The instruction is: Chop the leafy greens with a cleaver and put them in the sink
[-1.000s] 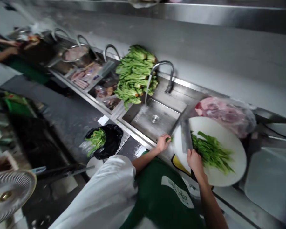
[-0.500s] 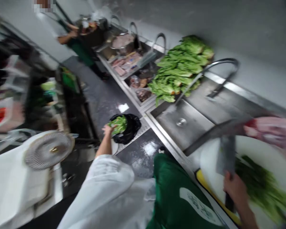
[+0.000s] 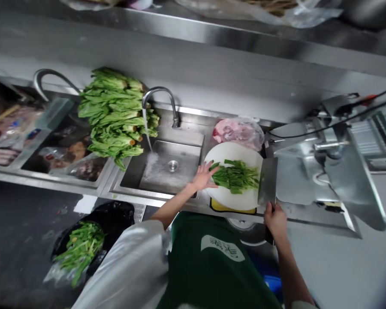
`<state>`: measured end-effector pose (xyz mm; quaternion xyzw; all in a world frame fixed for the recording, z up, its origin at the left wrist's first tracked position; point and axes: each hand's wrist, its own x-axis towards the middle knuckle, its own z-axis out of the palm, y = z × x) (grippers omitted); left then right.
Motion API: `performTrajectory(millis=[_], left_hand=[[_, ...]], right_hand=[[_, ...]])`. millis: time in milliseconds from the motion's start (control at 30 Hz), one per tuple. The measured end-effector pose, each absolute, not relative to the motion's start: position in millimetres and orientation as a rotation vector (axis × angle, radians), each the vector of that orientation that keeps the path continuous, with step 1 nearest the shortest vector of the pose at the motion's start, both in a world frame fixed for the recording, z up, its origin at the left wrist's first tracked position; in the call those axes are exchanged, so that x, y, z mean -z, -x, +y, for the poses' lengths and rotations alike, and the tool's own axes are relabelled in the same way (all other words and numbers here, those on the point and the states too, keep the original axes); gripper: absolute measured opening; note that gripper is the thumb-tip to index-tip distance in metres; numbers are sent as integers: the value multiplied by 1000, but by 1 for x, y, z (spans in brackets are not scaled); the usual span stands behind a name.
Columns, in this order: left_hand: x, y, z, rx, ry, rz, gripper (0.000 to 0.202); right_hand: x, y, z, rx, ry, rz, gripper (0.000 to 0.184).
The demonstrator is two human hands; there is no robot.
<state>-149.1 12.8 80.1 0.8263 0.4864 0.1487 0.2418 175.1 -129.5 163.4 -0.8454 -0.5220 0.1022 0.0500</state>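
Note:
Fingers spread, my left hand [image 3: 204,177] is at the left edge of a round white cutting board [image 3: 218,152], beside a heap of cut leafy greens [image 3: 236,177]. Whether its fingertips touch the leaves I cannot tell. My right hand [image 3: 276,221] grips the dark handle of a cleaver [image 3: 268,182]. The broad blade stands at the board's right edge, apart from the greens. A yellow-and-black edged piece [image 3: 233,208] shows under the board's front.
Water runs from a curved faucet [image 3: 159,90] into a steel sink [image 3: 186,150]. Whole leafy heads [image 3: 116,111] are piled to its left. Bagged meat [image 3: 238,132] lies behind the board. A black-lined bin [image 3: 116,214] holds green scraps on the floor. A steel slicer [image 3: 350,171] stands right.
My view has swung right to the counter. My left hand has left the bin, let go of the greens there, and come to the board. The right hand still holds the cleaver.

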Motion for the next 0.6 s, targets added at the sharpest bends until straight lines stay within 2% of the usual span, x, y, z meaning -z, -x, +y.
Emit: performTrajectory(millis=[67,167,233,400,500,600], left_hand=[[-76,105,31,-256,-2417,1174,88],[-64,86,48,-136,-2448,1220,62],[-58,97,59,-85,-2406,1371,56],[-66,165,88,49,-2203,1886,58],[-81,181,104,191,-2009,2186,74],[-93,144,111,161,-2147,2045,72]], right_hand=[[-155,-187,-153,-385,2590,-1449,48],[-141,-196,-186,-465,2584,-1265,47],[-133,-198,-202,-505,2599,-1155,43],[-121,-209,-215,-622,2624,-1038,39],[-117,-222,-210,-673,2634,-1057,38],[-115,-237,-202,-719,2672,-1132,36]])
